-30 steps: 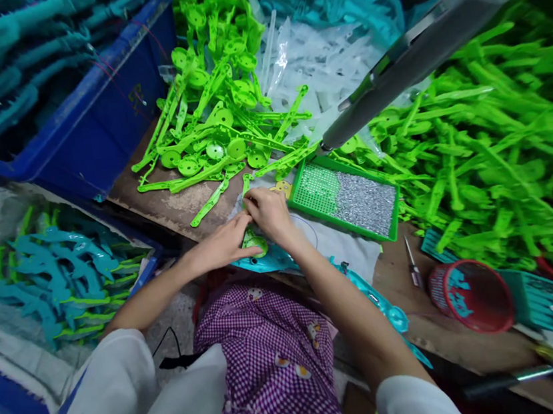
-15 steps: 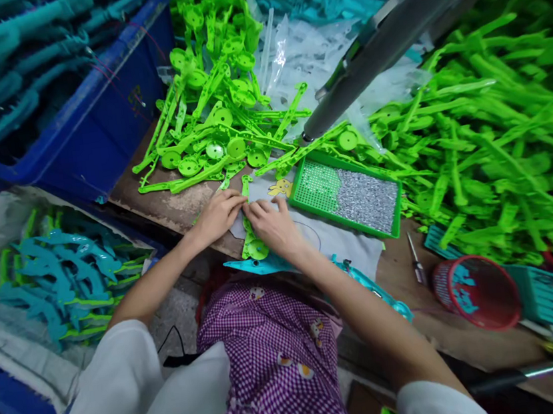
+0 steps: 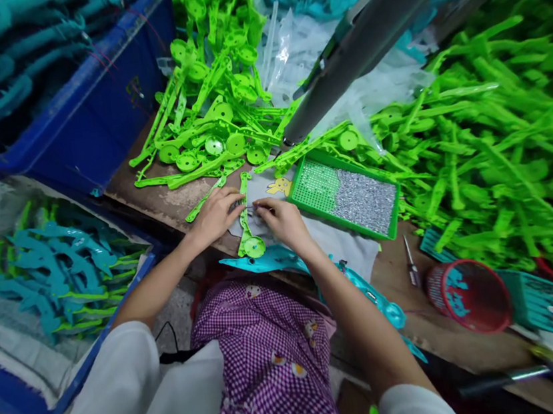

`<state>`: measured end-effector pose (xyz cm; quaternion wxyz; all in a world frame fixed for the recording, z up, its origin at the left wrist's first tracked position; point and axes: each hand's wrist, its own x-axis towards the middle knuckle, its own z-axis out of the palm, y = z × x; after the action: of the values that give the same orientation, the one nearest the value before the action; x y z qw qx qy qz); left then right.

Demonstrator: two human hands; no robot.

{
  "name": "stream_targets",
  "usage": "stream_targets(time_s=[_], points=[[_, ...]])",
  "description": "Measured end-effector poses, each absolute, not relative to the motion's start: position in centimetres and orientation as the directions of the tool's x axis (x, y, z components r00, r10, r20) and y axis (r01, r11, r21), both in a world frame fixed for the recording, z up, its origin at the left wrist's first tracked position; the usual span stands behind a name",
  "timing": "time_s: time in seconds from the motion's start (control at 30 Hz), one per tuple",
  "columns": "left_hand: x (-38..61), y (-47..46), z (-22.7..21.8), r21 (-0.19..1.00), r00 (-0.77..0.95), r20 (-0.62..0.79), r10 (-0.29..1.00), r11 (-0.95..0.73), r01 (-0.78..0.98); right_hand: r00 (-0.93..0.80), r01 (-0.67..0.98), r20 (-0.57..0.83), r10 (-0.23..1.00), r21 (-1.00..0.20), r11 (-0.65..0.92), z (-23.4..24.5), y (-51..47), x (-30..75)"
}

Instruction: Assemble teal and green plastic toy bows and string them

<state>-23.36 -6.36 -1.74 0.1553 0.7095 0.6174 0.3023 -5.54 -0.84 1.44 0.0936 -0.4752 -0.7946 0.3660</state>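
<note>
A long bright green plastic part (image 3: 246, 227) with a round disc at its near end lies on a grey cloth (image 3: 308, 216). From its left side, my left hand (image 3: 218, 215) grips the part's edge with bent fingers. My right hand (image 3: 283, 223) is just right of the part, thumb and fingertips pinched together. A thin dark sliver shows by those fingertips, too small to name. Below the green part, a turquoise plastic piece (image 3: 263, 261) lies along the table's front edge, partly covered by my right forearm.
A green tray (image 3: 314, 189) holds many small metal pieces. Green parts (image 3: 490, 140) pile up at right and behind. A dark cylindrical tool (image 3: 340, 65) slants down over the table. Blue crates (image 3: 93, 108) stand left; a screwdriver (image 3: 411, 264) and red basket (image 3: 469, 297) lie right.
My right hand has drawn back to the right from the green part, its fingers now pinched. More of the part shows. My left hand stays beside it; the view has shifted slightly.
</note>
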Motion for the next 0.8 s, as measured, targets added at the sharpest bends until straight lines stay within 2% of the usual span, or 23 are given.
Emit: stream_targets(time_s=[0.1, 0.2, 0.33, 0.47, 0.53, 0.67, 0.8], points=[[-23.39, -6.37, -1.8, 0.595, 0.05, 0.237, 0.97, -0.186, 0.782, -0.554, 0.529, -0.252, 0.793, -0.842, 0.102, 1.26, -1.13, -5.29], [-23.43, -6.37, -1.74, 0.598, 0.048, 0.239, 0.97, -0.187, 0.78, -0.614, 0.411, -0.252, 0.748, -0.911, 0.03, 1.2, -1.29, -5.07], [-23.48, -6.36, -1.64, 0.608, 0.049, 0.235, 0.971, -0.186, 0.772, -0.572, 0.457, -0.369, 0.733, -0.885, -0.089, 0.85, -0.84, -5.15], [-23.56, -6.34, -1.71, 0.626, 0.042, 0.229, 0.972, -0.18, 0.759, -0.58, 0.542, -0.458, 0.673, -0.834, -0.101, 0.8, -0.35, -5.64], [-23.55, -6.35, -1.79, 0.637, 0.035, 0.225, 0.974, -0.175, 0.751, -0.596, 0.582, -0.468, 0.652, -0.811, -0.051, 0.97, -0.4, -5.85], [-23.32, -6.38, -2.04, 0.646, -0.002, 0.219, 0.976, -0.144, 0.75, -0.589, 0.654, -0.423, 0.689, -0.75, 0.099, 1.34, -0.72, -5.95], [-23.12, -6.36, -2.25, 0.654, -0.016, 0.228, 0.974, -0.141, 0.743, -0.591, 0.585, -0.449, 0.67, -0.811, -0.027, 1.57, -0.7, -5.82]])
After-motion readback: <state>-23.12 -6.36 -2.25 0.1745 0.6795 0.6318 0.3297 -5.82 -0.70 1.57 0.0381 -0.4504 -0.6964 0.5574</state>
